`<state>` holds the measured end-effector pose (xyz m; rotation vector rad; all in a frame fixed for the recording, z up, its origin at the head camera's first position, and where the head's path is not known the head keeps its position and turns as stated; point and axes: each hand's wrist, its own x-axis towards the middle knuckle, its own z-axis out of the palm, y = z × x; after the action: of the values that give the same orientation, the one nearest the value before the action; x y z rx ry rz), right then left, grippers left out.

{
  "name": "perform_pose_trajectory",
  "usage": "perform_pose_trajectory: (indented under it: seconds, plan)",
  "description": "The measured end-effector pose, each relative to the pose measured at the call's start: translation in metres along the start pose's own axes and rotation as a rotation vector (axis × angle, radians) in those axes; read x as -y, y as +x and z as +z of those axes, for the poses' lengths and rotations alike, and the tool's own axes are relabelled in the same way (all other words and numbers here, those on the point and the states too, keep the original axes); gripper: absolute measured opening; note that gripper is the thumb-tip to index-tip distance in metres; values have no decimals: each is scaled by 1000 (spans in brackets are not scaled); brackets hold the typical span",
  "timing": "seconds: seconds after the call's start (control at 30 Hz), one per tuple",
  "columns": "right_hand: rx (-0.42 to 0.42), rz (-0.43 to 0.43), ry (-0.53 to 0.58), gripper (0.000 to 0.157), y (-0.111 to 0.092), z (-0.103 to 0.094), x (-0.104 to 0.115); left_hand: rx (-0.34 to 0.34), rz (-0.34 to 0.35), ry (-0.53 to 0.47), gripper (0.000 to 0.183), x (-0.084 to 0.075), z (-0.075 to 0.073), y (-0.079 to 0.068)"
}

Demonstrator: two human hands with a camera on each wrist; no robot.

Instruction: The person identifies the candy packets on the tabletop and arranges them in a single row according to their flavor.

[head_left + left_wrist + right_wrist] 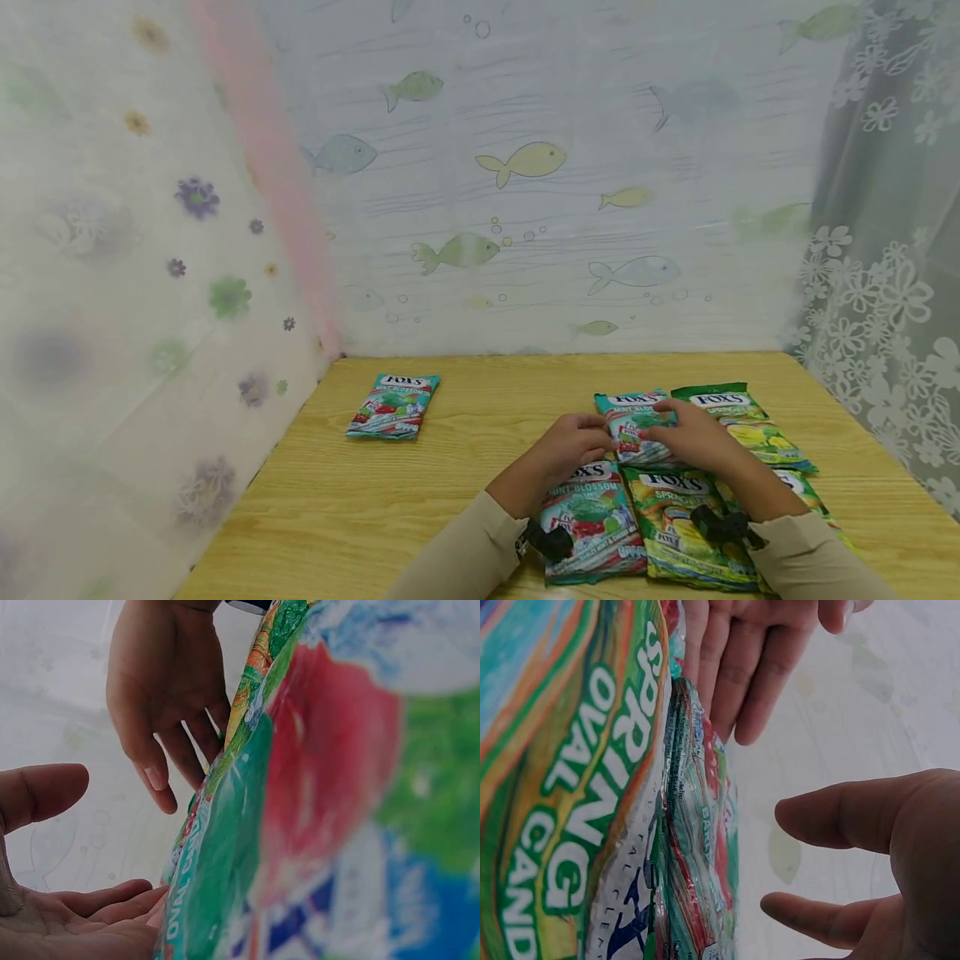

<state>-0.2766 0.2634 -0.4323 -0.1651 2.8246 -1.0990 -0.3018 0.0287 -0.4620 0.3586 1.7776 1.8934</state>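
A teal Fox's mint candy bag (pixel 632 427) lies flat on the table between the two hands. My left hand (pixel 576 448) is at its left side, fingers nearly straight and fingertips right at the bag's edge. From the right, my right hand (pixel 701 437) reaches over the same bag, thumb and fingers spread apart. In the left wrist view both hands show extended fingers beside the bags. Just below lies a second teal candy bag (pixel 594 533), partly under my left wrist. A green-yellow candy bag (pixel 678 542) adjoins it, overlapped by the right wrist's camera strap.
Another green-yellow bag (pixel 757 429) lies at the back right; one more (pixel 821 504) is partly hidden under the right forearm. A lone teal bag (pixel 396 407) sits at the far left of the wooden table (pixel 450 500). Patterned curtains (pixel 465 200) enclose the table's back and sides.
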Motion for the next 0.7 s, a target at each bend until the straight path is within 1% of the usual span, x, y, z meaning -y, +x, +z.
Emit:
perform_pose_trajectory:
  seconds: [0.2, 0.47, 0.57, 0.7]
  plan:
    - [-39, -13, -11, 63, -1, -3, 1, 39, 23, -33, 64, 0, 0, 0]
    - [-56, 2, 90, 61, -7, -5, 6, 61, 35, -60, 63, -1, 1, -1]
    - [-73, -5, 97, 61, -8, -7, 9, 73, 41, -66, 63, -3, 1, -2]
    - [-97, -14, 58, 61, -9, -9, 12, 84, 57, -61, 64, -4, 2, -3]
